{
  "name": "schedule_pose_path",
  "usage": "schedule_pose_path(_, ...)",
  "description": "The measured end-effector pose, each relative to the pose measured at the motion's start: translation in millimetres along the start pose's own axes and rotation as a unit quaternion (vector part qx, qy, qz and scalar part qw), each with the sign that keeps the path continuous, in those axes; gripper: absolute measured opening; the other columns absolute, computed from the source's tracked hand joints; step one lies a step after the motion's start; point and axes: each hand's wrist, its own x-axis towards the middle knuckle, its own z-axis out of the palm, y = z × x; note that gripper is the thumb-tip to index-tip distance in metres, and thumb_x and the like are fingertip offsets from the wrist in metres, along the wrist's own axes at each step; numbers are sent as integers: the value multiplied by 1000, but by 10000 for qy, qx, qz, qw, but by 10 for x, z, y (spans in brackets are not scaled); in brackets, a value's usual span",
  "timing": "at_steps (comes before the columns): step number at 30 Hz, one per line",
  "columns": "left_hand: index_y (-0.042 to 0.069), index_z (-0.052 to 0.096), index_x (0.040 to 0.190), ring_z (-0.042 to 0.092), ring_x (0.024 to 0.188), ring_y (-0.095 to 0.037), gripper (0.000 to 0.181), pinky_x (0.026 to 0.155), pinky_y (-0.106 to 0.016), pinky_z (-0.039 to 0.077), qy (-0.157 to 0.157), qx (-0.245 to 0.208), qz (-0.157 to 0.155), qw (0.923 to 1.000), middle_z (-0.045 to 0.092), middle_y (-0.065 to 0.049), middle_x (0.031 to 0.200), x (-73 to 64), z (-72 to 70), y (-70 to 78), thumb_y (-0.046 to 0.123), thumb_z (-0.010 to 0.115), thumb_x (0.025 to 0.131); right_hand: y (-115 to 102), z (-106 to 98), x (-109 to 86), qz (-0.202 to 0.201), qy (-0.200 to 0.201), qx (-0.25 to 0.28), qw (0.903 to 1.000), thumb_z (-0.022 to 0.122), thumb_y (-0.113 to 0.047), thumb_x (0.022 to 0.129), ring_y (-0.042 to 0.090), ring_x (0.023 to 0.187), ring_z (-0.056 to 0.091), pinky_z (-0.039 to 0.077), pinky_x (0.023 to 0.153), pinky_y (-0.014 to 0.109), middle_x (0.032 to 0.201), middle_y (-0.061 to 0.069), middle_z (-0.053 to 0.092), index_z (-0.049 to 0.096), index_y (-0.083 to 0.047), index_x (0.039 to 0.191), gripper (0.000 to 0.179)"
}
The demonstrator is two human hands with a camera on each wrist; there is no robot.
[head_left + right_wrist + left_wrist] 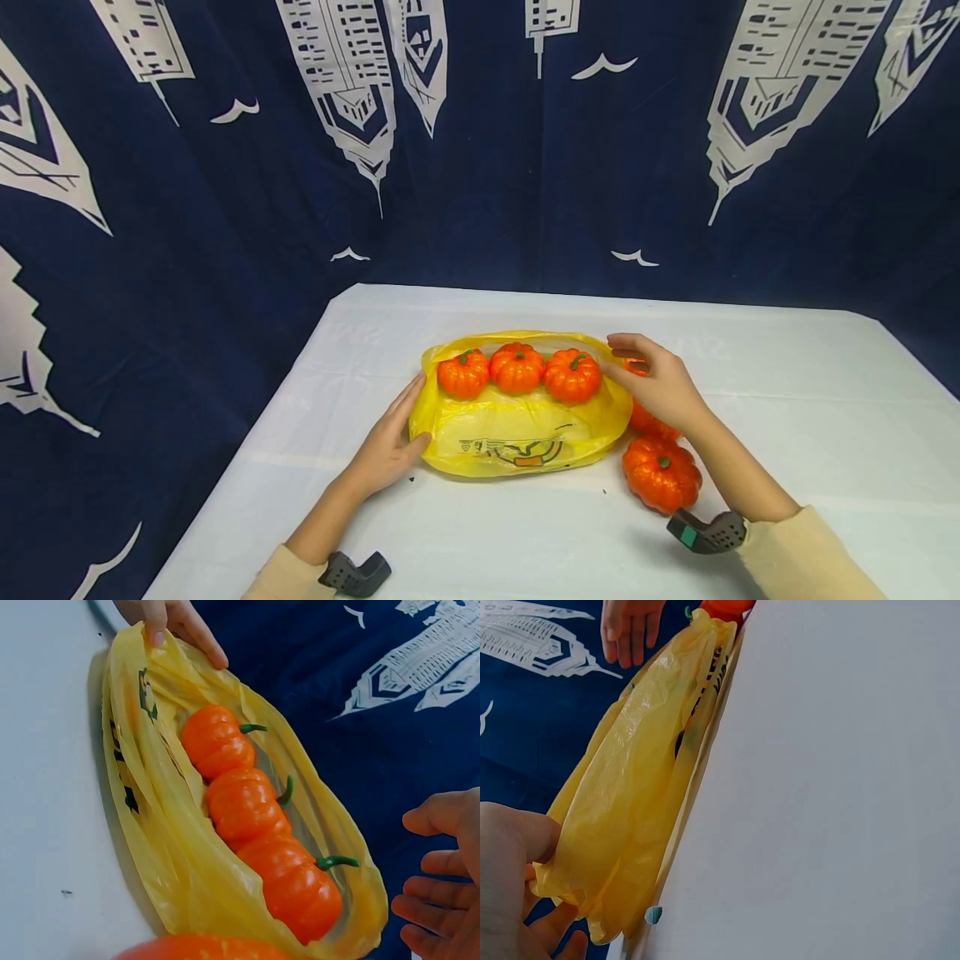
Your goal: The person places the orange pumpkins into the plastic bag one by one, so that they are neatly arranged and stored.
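A yellow plastic bag [517, 433] lies with its mouth spread wide. Inside it, three small orange pumpkins [517, 368] with green stems sit in a row along the far side. My left hand [386, 446] holds the bag's left end between thumb and fingers, also seen in the left wrist view. Over at the right end, my right hand [660, 387] hovers by the rim, fingers spread and nothing in them. Another pumpkin [662, 475] rests on the table beside the bag. More orange pumpkin surface [652, 423] shows behind my right hand and forearm, partly hidden.
A white cloth covers the table [810, 417]. Small dark specks [411, 479] lie in front of the bag. Beyond the table's far edge hangs a dark blue curtain [487, 208] printed with white buildings and birds.
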Motion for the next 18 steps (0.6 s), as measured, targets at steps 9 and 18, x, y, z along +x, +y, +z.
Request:
schedule_pose_path(9,5,21,155,19,146,-29,82,116,-51,17,12,-5,-21,10000,20,-10,161,4,0,-2,-1,61,84,107,-124,-236,-1,366,-3,9993,60,-32,97,39,116,55,52,94,37,130,21,58,54,0,133,49)
schedule_pose_path(18,4,21,155,18,146,-29,82,116,-50,17,-7,-32,-28,10000,19,-10,161,4,5,2,-2,61,84,209,-112,-573,-214,651,-519,9963,63,-25,95,39,110,58,53,89,43,122,19,63,58,-1,129,42)
